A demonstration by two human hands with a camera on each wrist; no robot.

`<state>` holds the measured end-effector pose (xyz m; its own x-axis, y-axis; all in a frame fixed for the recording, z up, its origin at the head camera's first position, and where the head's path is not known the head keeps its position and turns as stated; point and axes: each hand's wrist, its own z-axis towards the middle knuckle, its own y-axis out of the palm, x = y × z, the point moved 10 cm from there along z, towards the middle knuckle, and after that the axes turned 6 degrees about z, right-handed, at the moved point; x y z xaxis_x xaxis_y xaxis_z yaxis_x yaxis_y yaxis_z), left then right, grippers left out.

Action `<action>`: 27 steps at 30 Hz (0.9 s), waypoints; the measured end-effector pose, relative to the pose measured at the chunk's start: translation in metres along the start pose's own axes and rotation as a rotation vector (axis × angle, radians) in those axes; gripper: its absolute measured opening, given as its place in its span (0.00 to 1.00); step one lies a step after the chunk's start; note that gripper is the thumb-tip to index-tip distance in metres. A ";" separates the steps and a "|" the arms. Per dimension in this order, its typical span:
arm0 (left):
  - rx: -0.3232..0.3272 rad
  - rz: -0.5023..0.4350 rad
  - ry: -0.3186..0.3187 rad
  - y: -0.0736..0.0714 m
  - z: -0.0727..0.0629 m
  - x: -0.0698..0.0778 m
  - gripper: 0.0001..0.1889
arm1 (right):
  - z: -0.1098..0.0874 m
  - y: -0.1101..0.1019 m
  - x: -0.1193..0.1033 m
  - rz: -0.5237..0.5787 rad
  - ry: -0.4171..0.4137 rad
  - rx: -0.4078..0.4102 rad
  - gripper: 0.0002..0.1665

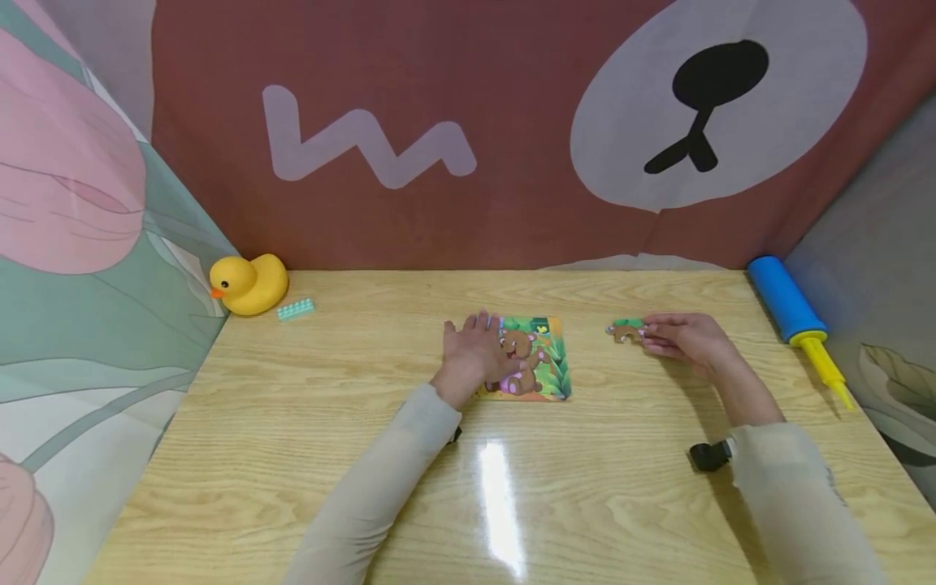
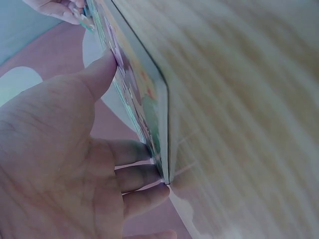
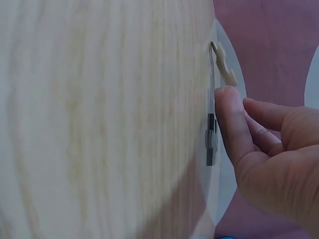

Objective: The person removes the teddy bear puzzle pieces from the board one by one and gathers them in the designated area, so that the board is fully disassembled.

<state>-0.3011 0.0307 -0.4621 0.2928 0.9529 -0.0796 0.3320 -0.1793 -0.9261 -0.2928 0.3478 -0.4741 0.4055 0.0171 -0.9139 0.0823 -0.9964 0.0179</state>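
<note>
Head view: person's 2 bare hands at a pale wood table (image 1: 292,455), seen from above. Landmark is a puzzle board (image 1: 530,357) w/ a brown cartoon bear on green, lying flat. L hand (image 1: 471,353) is over the board's L side, fingers straight & spread apart; L wrist view shows thumb tip at the printed face & other fingertips at the board's edge. R hand (image 1: 691,337), well apart on the board's R, has thumb & fingers pinched on a brown-and-green puzzle pc (image 1: 624,330) w/ a curved notch; pc is btwn R hand & board. Can't tell if it touches the table.

Other things: yellow toy duck (image 1: 252,284), far L of board & a bit behind it; small teal brick (image 1: 296,309) just beside duck, on its board side; blue-and-yellow pump (image 1: 790,301), far R of board, past R hand. Behind board: brown backdrop (image 1: 439,219) w/ grey zigzag & a big cartoon muzzle. Both arms in pale sleeves (image 1: 395,479), coming in from the near side of board.
</note>
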 end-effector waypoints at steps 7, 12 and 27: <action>0.006 -0.010 -0.006 -0.002 0.000 0.000 0.54 | 0.000 -0.006 -0.003 -0.088 0.006 0.042 0.31; 0.001 -0.007 -0.009 -0.003 0.000 0.000 0.54 | -0.003 -0.008 -0.005 -0.152 0.008 0.052 0.31; 0.008 0.007 -0.006 -0.001 0.000 0.000 0.54 | -0.008 -0.014 -0.012 -0.195 -0.037 0.044 0.33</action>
<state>-0.3013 0.0308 -0.4608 0.2897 0.9530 -0.0887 0.3224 -0.1844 -0.9285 -0.2911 0.3620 -0.4601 0.3519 0.2080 -0.9126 0.1158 -0.9772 -0.1780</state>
